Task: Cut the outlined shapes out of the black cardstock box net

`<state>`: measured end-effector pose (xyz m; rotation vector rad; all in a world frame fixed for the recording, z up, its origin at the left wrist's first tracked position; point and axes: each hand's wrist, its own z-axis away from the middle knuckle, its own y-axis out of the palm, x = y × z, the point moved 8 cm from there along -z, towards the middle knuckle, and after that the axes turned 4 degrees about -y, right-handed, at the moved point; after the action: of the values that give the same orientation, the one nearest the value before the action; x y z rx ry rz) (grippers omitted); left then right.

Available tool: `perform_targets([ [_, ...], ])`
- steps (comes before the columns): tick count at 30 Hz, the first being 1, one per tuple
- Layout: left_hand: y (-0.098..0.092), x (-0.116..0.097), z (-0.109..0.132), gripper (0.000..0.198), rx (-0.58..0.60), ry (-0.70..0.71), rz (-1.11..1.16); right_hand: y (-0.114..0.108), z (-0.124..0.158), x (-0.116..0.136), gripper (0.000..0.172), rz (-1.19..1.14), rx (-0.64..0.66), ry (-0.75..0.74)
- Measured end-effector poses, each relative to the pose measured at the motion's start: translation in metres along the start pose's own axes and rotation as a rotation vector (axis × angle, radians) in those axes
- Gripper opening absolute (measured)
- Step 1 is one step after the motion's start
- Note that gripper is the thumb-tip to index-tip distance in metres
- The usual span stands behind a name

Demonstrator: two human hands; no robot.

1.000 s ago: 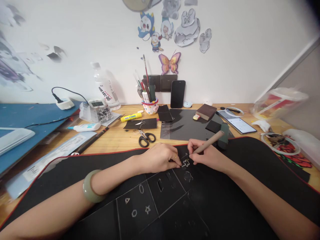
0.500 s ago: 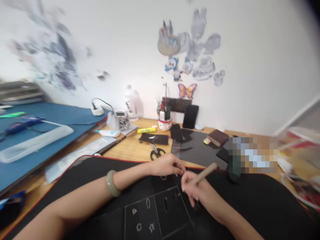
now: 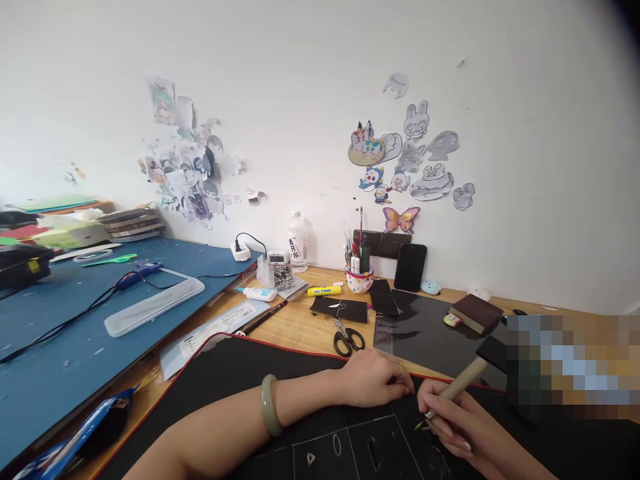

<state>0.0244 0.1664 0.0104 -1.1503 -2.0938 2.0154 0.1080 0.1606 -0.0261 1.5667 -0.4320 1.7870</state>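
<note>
My left hand (image 3: pixel 373 380) lies knuckles up on a black sheet (image 3: pixel 345 453) marked with chalk lines and small cut shapes. Its fingers are curled and pressed together at the sheet's far edge, and I cannot make out anything in them. My right hand (image 3: pixel 455 427) is closed around a tan wooden-handled tool (image 3: pixel 463 380), tip down on the sheet just right of the left fingertips. A pale green bangle (image 3: pixel 269 405) is on my left wrist. The sheet rests on a black mat with red trim (image 3: pixel 240 363).
Black-handled scissors (image 3: pixel 347 339) lie on the wooden desk just beyond my left hand. Behind them are black card pieces (image 3: pixel 340 308), a dark glossy sheet (image 3: pixel 425 333), a brush cup (image 3: pixel 359 279), a phone (image 3: pixel 410 267) and a water bottle (image 3: pixel 298 241). A blue cutting mat (image 3: pixel 75 313) fills the left.
The camera has lifted and swung left, so the hands now sit low in the picture. Both hands stay close together on the black sheet, the right still holding the tool.
</note>
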Motion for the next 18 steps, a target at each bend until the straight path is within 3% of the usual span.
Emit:
perform_targets([
  [18, 0.0005, -0.0031, 0.0008, 0.017, -0.019, 0.023, 0.008, -0.0035, 0.0028, 0.0097, 0.017, -0.18, -0.005, -0.045],
])
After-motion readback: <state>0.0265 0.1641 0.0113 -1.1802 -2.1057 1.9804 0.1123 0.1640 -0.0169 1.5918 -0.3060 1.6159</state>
